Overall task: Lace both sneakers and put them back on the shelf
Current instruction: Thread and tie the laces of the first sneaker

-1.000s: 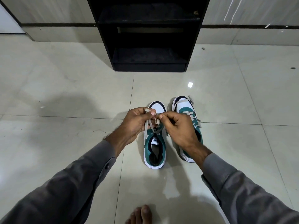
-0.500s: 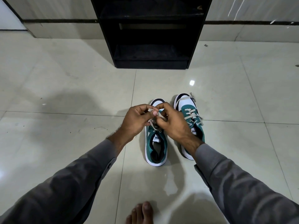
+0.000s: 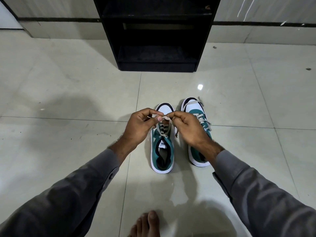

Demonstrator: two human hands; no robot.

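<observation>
Two green and white sneakers stand side by side on the tiled floor, toes toward the shelf. Above the left sneaker my left hand and my right hand pinch its beige lace, the two ends meeting between my fingertips over the eyelets. The right sneaker is laced, a loose lace end lying across its toe; my right wrist covers its heel side. The black shelf stands straight ahead against the wall, and its lower compartments look bare.
Glossy pale floor tiles spread to both sides of the shoes. A bare foot shows at the bottom edge. Grey sleeves cover both forearms. The wall with a dark stripe runs behind the shelf.
Both hands have shifted a little while working the lace, with the fingertips now closer together over the left sneaker. The sneakers have stayed in place.
</observation>
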